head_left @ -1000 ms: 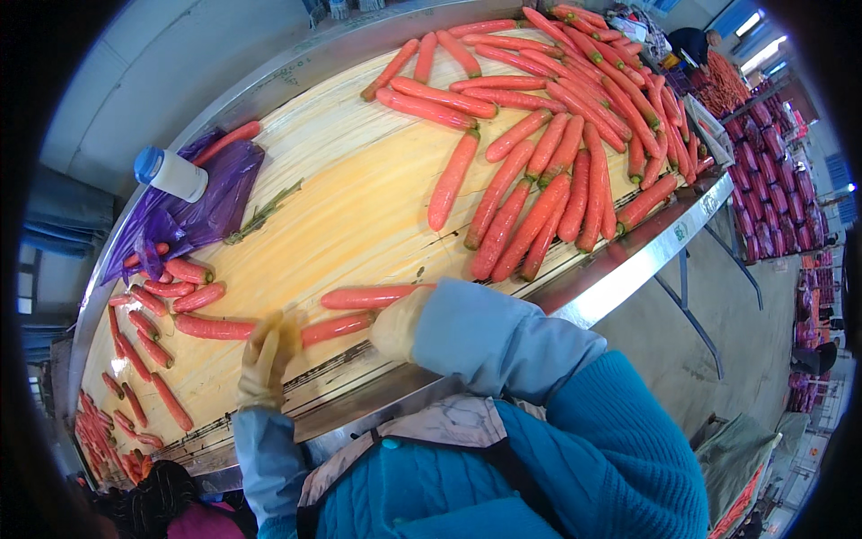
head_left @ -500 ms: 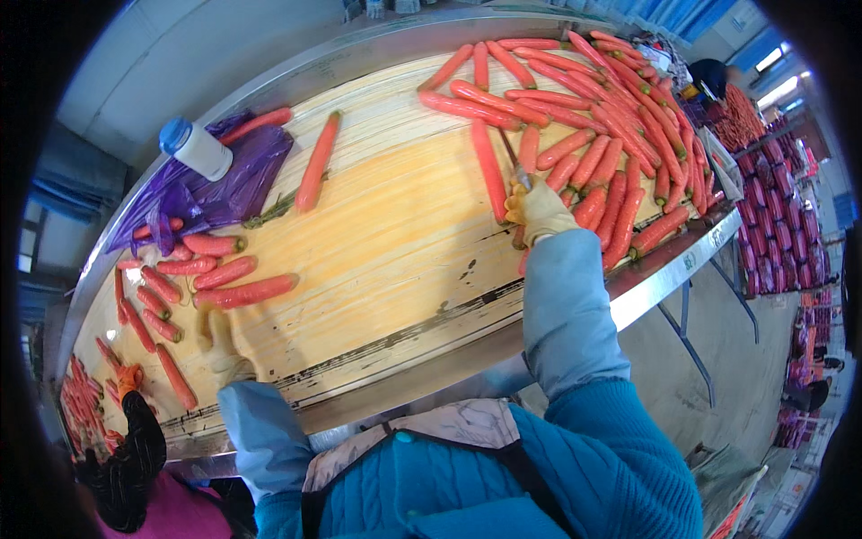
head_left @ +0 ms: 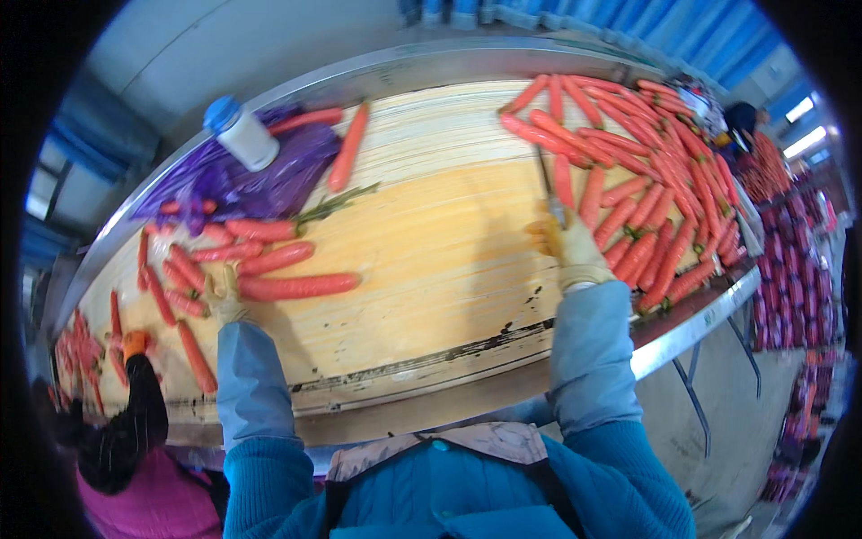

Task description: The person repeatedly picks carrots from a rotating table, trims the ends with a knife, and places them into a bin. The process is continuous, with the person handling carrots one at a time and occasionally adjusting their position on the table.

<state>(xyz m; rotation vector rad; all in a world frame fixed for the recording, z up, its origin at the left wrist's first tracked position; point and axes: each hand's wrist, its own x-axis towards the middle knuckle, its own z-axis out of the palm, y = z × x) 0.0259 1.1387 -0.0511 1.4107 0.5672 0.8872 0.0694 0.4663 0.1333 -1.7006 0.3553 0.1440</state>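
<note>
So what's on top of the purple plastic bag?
A white bottle with a blue cap sits on the purple bag, and a carrot lies along its far side. The plastic beneath the bottle, and anything under the bag's middle, is covered.

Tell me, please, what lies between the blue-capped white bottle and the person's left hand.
The head view shows purple plastic there, then several carrots nearer the left hand.
</note>
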